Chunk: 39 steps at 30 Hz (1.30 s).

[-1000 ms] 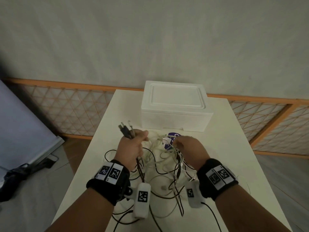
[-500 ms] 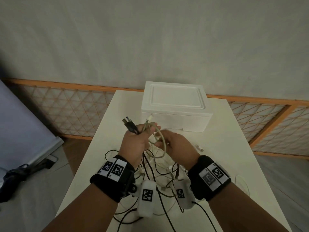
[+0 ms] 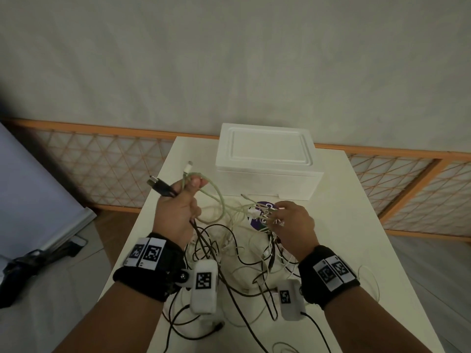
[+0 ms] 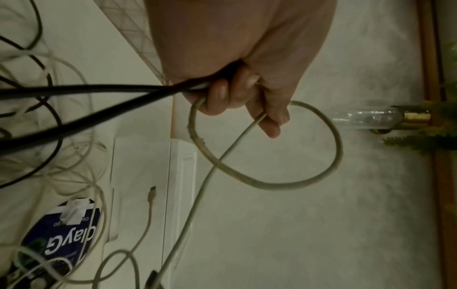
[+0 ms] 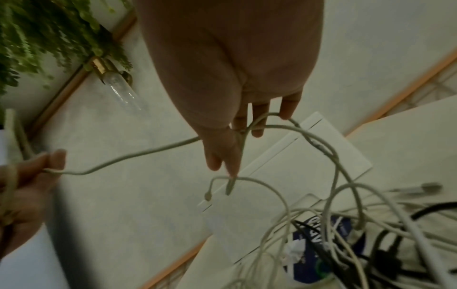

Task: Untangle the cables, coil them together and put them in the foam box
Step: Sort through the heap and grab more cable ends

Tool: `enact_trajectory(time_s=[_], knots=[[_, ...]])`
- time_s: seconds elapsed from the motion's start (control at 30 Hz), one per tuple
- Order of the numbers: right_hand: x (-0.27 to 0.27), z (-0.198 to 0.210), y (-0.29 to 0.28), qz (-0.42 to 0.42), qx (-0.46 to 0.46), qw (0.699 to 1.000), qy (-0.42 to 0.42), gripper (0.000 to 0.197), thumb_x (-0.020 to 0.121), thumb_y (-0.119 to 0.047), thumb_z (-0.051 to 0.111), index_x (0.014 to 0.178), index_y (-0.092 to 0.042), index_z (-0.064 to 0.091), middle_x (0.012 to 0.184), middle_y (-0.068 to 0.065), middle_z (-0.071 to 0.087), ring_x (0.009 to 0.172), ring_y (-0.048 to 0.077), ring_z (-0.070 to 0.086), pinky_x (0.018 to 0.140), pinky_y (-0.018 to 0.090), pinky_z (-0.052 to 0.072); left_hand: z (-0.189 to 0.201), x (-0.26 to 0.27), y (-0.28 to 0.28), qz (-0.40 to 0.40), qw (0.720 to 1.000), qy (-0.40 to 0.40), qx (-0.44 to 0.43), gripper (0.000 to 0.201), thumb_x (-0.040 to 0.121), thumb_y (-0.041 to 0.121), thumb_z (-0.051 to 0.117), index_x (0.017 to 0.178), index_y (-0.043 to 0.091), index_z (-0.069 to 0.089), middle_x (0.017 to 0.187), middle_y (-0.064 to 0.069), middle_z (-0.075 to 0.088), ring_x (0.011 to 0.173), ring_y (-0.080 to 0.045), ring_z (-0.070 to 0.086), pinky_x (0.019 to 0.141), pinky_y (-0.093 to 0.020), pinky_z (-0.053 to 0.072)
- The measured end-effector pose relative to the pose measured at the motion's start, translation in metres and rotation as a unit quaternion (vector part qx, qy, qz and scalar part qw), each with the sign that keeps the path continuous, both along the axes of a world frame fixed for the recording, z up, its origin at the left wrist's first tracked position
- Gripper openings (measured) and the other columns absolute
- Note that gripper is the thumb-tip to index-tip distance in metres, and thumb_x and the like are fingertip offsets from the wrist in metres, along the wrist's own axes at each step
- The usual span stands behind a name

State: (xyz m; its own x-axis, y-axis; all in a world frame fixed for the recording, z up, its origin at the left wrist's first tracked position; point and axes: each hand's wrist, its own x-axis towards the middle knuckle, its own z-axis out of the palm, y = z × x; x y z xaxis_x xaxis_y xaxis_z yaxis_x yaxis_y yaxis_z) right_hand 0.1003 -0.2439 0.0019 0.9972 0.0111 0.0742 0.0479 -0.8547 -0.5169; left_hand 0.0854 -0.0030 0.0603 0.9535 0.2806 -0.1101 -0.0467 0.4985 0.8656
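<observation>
Your left hand [image 3: 175, 215] is clenched around black and pale greenish cable ends [image 3: 163, 187], raised above the white counter [image 3: 356, 225]. Your right hand [image 3: 293, 225], fingers loosely extended, hooks thin white cables [image 5: 321, 148] from the tangled heap [image 3: 242, 250]. The lidded white foam box [image 3: 267, 164] sits just behind.

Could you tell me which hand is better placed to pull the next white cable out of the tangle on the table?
The right hand, probably. Its fingers already hook white cables just above the tangle, whereas the left hand is occupied gripping the gathered cable ends, raised clear of the pile.
</observation>
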Motion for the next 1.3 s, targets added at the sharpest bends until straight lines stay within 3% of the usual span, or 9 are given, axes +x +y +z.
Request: enact_trajectory(time_s=[0.13, 0.27, 0.4, 0.47, 0.57, 0.77, 0.93, 1.13, 1.3], knots=[[0.002, -0.002, -0.018, -0.071, -0.05, 0.995, 0.039, 0.016, 0.081, -0.026, 0.071, 0.075, -0.041, 0.072, 0.133, -0.018, 0.047, 0.125, 0.018, 0.037, 0.096, 0.039, 0.029, -0.014, 0.002, 0.011, 0.043, 0.998, 0.04, -0.03, 0.012, 0.089, 0.018, 0.065, 0.079, 0.021, 0.071, 0.098, -0.002, 0.074, 0.039, -0.004, 0.026, 0.039, -0.017, 0.023], [0.007, -0.002, -0.025, -0.079, -0.012, 0.996, -0.047, 0.017, 0.085, -0.015, 0.067, 0.087, -0.029, 0.076, 0.114, 0.001, 0.055, 0.107, 0.03, 0.047, 0.086, 0.033, 0.037, -0.031, 0.005, 0.018, 0.06, 0.997, 0.052, 0.002, 0.013, 0.089, 0.02, 0.066, 0.079, 0.023, 0.074, 0.105, 0.001, 0.074, 0.04, -0.005, 0.025, 0.04, -0.018, 0.024], [0.014, 0.002, -0.027, -0.075, 0.023, 0.992, -0.102, 0.017, 0.084, -0.007, 0.068, 0.097, -0.016, 0.075, 0.102, 0.009, 0.056, 0.098, 0.032, 0.054, 0.083, 0.023, 0.034, -0.05, 0.009, 0.032, 0.083, 0.985, 0.152, 0.02, 0.01, 0.084, 0.026, 0.074, 0.093, 0.021, 0.072, 0.074, 0.003, 0.056, 0.04, -0.008, 0.025, 0.04, -0.021, 0.027], [0.014, 0.006, -0.022, -0.057, 0.009, 0.991, -0.12, 0.016, 0.083, -0.008, 0.07, 0.094, -0.017, 0.077, 0.108, 0.01, 0.056, 0.101, 0.034, 0.053, 0.084, 0.025, 0.033, -0.057, 0.009, 0.033, 0.086, 0.974, 0.194, 0.085, 0.021, 0.086, 0.025, 0.072, 0.106, 0.025, 0.07, 0.075, 0.002, 0.054, 0.05, -0.01, 0.036, 0.05, -0.025, 0.037], [0.013, 0.011, -0.008, -0.003, -0.032, 0.99, -0.138, 0.019, 0.082, -0.012, 0.073, 0.099, -0.021, 0.076, 0.128, 0.011, 0.055, 0.11, 0.035, 0.05, 0.09, 0.032, 0.038, -0.057, 0.007, 0.02, 0.109, 0.974, 0.154, 0.128, 0.029, 0.09, 0.011, 0.064, 0.109, 0.033, 0.066, 0.11, 0.012, 0.065, 0.088, -0.007, 0.058, 0.086, -0.033, 0.045], [0.016, 0.022, 0.028, 0.119, -0.046, 0.99, -0.059, 0.024, 0.093, -0.029, 0.057, 0.109, -0.019, 0.073, 0.134, 0.007, 0.055, 0.121, 0.029, 0.049, 0.103, 0.037, 0.039, -0.033, 0.007, -0.027, 0.014, 0.992, 0.089, 0.093, 0.013, 0.088, 0.01, 0.068, 0.096, 0.02, 0.064, 0.079, -0.003, 0.06, 0.044, -0.005, 0.04, 0.044, -0.022, 0.035], [0.009, 0.035, 0.052, 0.155, 0.087, 0.984, -0.006, 0.024, 0.093, -0.02, 0.057, 0.116, -0.015, 0.062, 0.104, 0.002, 0.066, 0.088, 0.015, 0.059, 0.082, 0.027, 0.047, -0.035, 0.004, -0.043, -0.095, 0.977, 0.074, 0.175, 0.017, 0.085, 0.013, 0.071, 0.073, 0.014, 0.059, 0.057, 0.003, 0.049, 0.039, -0.004, 0.037, 0.046, -0.02, 0.031], [0.011, 0.042, 0.054, 0.187, 0.143, 0.97, -0.059, 0.02, 0.087, -0.008, 0.058, 0.099, -0.015, 0.072, 0.092, -0.002, 0.073, 0.085, 0.011, 0.065, 0.075, 0.014, 0.046, -0.035, 0.004, -0.035, -0.124, 0.97, 0.049, 0.203, 0.016, 0.078, 0.001, 0.073, 0.085, 0.015, 0.068, 0.066, 0.011, 0.064, 0.048, 0.003, 0.05, 0.047, -0.013, 0.036], [0.013, 0.044, 0.055, 0.146, 0.283, 0.948, -0.033, 0.01, 0.085, -0.017, 0.07, 0.093, -0.016, 0.076, 0.085, -0.004, 0.073, 0.079, 0.007, 0.068, 0.075, 0.026, 0.055, -0.039, 0.004, -0.035, -0.09, 0.967, 0.078, 0.226, 0.021, 0.08, -0.001, 0.07, 0.088, 0.018, 0.073, 0.071, 0.008, 0.07, 0.055, 0.0, 0.059, 0.059, -0.022, 0.042]])
